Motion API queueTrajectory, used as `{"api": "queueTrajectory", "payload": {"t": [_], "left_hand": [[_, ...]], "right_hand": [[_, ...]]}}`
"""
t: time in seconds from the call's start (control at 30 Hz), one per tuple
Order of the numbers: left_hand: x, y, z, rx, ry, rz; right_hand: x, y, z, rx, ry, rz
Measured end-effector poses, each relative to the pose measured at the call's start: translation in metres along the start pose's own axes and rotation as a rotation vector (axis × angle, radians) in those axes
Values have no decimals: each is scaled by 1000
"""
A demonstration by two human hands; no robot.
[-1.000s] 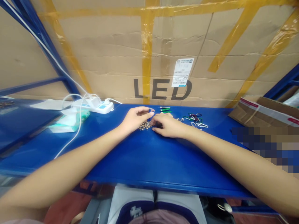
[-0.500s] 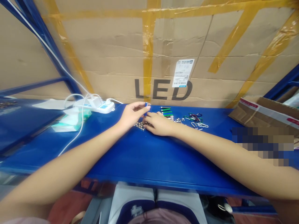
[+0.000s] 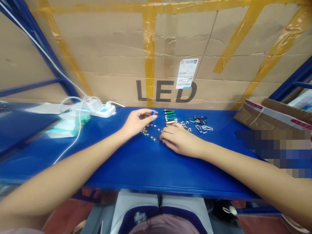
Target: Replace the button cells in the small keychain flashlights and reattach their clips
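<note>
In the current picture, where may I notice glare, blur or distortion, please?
In the head view, bright glare streaks the yellow tape on the cardboard box; in the head view, wide-angle stretching seems to enlarge the forearms toward the edges; also in the head view, the small metal discs and the blue tube in the left hand look soft.

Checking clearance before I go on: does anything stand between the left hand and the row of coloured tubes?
Nothing visible does: blue tabletop shows between the left hand, pinching a small blue piece, and the tubes. The metal discs and right hand lie nearer the person, off that line.
</note>
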State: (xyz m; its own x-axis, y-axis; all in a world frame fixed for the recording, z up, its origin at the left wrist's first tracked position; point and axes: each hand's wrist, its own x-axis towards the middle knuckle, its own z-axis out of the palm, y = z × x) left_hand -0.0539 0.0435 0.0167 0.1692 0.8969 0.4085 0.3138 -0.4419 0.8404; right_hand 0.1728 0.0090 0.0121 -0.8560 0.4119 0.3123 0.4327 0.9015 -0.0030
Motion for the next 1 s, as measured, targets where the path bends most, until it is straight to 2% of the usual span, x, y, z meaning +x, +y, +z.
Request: {"api": "queueTrajectory", "payload": {"t": [0.2, 0.33, 0.5, 0.77, 0.9, 1.0], "left_hand": [[-9, 3, 11, 19, -121, 23], [-14, 5, 17, 47, -170, 22], [-19, 6, 21, 71, -254, 75], [-21, 7, 23, 24, -276, 80], [-22, 8, 24, 10, -280, 61], [-22, 6, 24, 39, -277, 102]], "right_hand": [[-19, 10, -14, 177, 68, 61], [-23, 21, -20, 309, 37, 72], [-26, 22, -21, 311, -1, 75], [-26, 23, -24, 347, -60, 108], [-25, 25, -17, 443, -76, 189], [-25, 24, -15, 485, -71, 230]]}}
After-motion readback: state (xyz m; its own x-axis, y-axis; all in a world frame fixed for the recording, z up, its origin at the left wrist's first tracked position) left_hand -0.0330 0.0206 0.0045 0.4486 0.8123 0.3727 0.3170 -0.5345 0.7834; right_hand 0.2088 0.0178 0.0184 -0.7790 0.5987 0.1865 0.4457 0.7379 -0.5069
